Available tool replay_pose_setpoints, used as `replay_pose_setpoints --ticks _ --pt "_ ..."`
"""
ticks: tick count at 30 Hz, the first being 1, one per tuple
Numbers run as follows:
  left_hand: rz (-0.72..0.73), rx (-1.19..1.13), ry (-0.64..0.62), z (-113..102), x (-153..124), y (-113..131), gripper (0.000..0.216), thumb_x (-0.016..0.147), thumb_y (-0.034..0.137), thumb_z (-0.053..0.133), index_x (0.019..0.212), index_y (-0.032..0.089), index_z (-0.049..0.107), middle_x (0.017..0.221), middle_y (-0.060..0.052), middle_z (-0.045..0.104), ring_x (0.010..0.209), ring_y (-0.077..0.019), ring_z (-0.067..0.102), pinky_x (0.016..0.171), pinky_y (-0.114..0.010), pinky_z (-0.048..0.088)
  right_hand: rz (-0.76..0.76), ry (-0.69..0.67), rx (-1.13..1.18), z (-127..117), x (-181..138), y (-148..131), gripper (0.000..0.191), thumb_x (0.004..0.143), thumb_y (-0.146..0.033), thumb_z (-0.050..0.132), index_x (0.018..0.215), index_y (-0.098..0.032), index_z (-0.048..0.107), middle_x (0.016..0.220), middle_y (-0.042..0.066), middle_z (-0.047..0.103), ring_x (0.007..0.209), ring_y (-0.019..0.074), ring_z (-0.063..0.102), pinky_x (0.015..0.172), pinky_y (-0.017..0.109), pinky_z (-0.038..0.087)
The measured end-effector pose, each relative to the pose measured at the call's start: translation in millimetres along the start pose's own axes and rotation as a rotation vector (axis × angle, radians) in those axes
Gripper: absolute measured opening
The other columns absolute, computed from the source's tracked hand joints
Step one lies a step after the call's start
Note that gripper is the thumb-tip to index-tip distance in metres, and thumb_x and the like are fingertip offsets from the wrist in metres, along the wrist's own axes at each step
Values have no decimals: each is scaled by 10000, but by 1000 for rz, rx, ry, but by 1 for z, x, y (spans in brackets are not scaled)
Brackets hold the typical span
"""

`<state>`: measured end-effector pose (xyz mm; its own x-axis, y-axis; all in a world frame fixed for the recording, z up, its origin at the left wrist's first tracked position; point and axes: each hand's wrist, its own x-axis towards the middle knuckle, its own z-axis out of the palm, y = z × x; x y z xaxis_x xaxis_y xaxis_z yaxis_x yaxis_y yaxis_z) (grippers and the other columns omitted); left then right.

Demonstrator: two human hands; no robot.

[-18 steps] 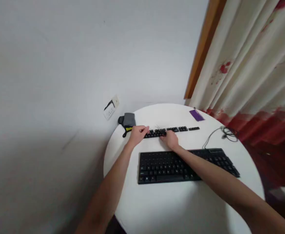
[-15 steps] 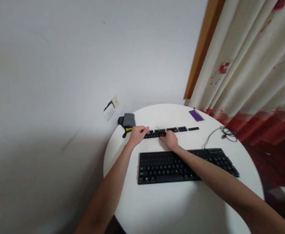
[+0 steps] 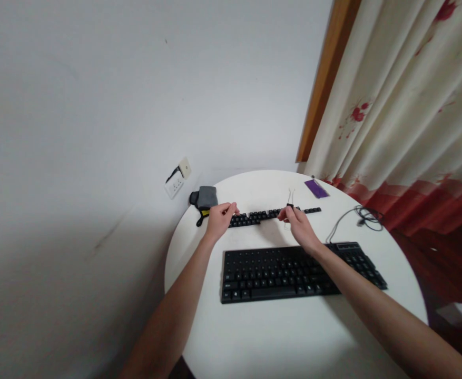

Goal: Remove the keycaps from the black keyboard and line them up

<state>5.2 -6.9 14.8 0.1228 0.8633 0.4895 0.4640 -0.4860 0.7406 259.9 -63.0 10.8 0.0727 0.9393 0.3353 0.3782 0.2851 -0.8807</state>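
My right hand (image 3: 298,225) is closed on a wire keycap puller (image 3: 290,204), a small black piece with thin pale wires standing up from it. This hand is raised over the table, between the loose keycaps and the keyboard. Close to the left end of the black keycaps (image 3: 259,215), my left hand (image 3: 219,220) has its thumb and fingers pinched together; what they hold, if anything, I cannot make out. The keycaps lie in rows behind both hands. A black keyboard (image 3: 270,273) lies nearer to me, partly under my right forearm, with its upper rows looking bare.
A grey pouch (image 3: 207,197) with a yellow and black strap sits at the table's back left. At the back right lies a purple card (image 3: 316,189). The keyboard's coiled cable (image 3: 369,217) reaches the right edge of the round white table (image 3: 262,337). A wall socket (image 3: 174,186) is at left.
My right hand has lifted from the keycap rows and moved right, bringing the keycap puller with it. My left hand stays pinched near the left end of the rows.
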Motion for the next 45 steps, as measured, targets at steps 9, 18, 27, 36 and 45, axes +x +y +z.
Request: replay_pose_setpoints --ticks 9,18,27,36,45 --pt "174 34 -676 35 -24 31 219 863 354 622 977 195 721 943 -38 705 826 -167 612 773 -264 450 -7 -390 77 -37 -35 -1 285 898 -408 561 952 -164 700 776 16 640 670 145 559 636 263 432" --pt "151 104 -976 47 -33 30 304 787 370 705 1037 202 671 888 -18 650 781 -174 577 685 -246 426 -145 -595 11 -38 -53 -3 230 924 -294 540 788 -175 683 867 55 695 792 172 627 761 293 478" --pt "75 15 -989 50 -35 25 311 780 339 710 1044 184 655 882 -20 641 780 -169 572 688 -243 430 -226 -595 -246 -28 -61 -4 245 944 -296 489 833 -170 668 838 73 685 764 187 612 734 295 448" --pt "124 4 -969 48 -34 27 281 771 317 724 1023 203 676 882 -23 653 791 -174 584 701 -256 441 86 -390 -90 -16 -58 17 379 951 -408 448 691 -181 606 645 34 655 585 168 590 592 272 434" --pt "112 -144 -716 61 -41 56 284 753 281 763 1004 181 676 941 -32 667 846 -161 597 793 -277 475 77 -50 47 -19 -57 13 364 936 -426 471 761 -166 655 643 20 622 626 162 588 619 263 447"
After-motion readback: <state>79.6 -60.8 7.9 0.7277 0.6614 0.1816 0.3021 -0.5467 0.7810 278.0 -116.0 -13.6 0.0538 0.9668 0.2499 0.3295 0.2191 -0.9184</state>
